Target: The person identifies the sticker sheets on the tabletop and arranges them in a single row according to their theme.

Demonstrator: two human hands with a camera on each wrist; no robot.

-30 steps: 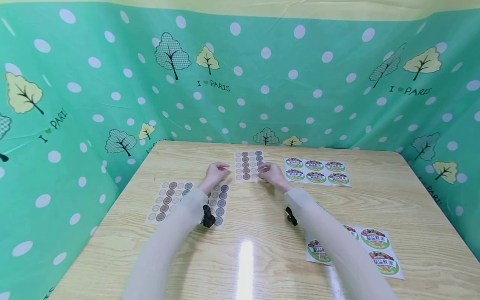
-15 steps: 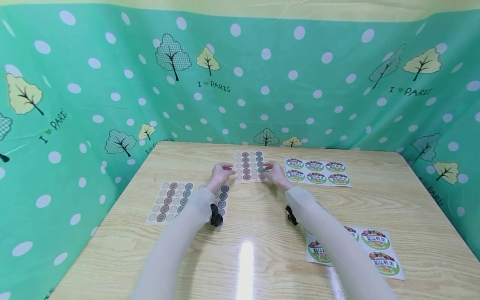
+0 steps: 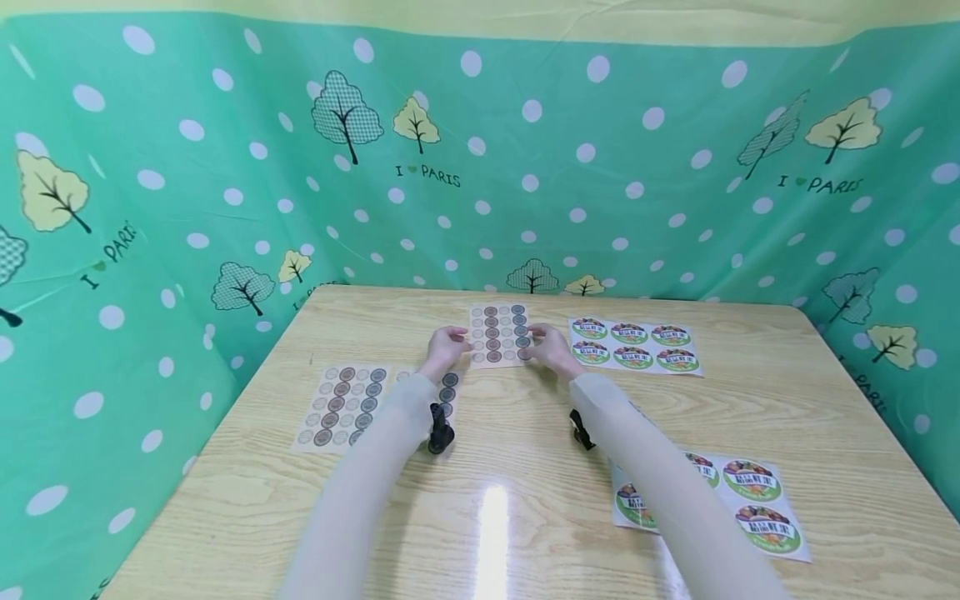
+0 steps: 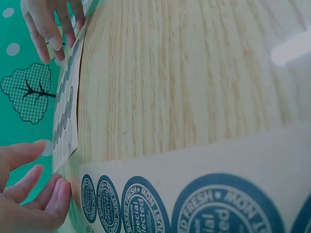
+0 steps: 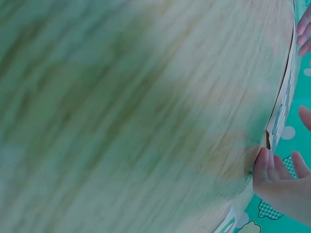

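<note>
A sheet of round stickers [image 3: 498,332] in light, brown and dark columns lies flat at the back middle of the table. My left hand [image 3: 447,347] is at its left edge, fingertips by the lower left corner. At the opposite edge, my right hand [image 3: 553,347] has its fingertips on or just beside the lower right corner. In the left wrist view, the left hand's fingers [image 4: 56,194] are loosely bent and the thumb stands apart. The right wrist view has the right hand's fingertips [image 5: 265,160] at the sheet's edge, thumb apart.
Two similar sticker sheets, the left one [image 3: 337,408] and one partly under my left forearm [image 3: 448,392], lie at front left. A sheet of oval fruit labels [image 3: 633,343] lies at back right; another [image 3: 765,504] lies nearer, partly behind my right arm. A green polka-dot curtain [image 3: 480,167] hangs behind.
My left hand has moved right to the sheet's left edge. My right hand has shifted slightly right and down from over the stickers to the right edge. The sheet has hardly moved.
</note>
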